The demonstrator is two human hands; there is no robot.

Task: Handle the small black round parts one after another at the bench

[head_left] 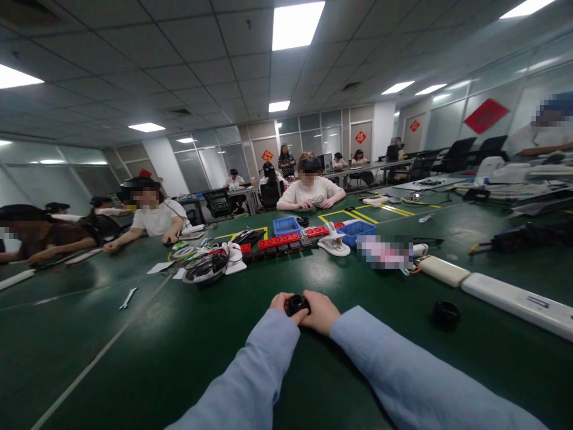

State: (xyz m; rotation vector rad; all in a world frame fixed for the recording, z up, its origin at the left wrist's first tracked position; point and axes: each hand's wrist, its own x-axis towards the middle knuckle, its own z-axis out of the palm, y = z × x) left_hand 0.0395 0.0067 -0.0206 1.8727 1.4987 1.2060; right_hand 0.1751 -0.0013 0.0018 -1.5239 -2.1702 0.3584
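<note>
A small round black part [297,304] with a ring-shaped top is held between my two hands, low over the green table [215,346]. My left hand [283,303] grips it from the left side. From the right, my right hand [320,312] wraps round it, fingers closed against its edge. Most of the part's sides are hidden by my fingers. Another round black part [446,314] lies on the table to the right of my right hand, touched by neither hand.
A wrench [128,298] lies at the left. Beyond my hands are a metal bowl [205,269], red power strips [280,240], a blue tray [286,226] and a white clamp stand [335,240]. A long white case [519,300] lies right. People sit around the table.
</note>
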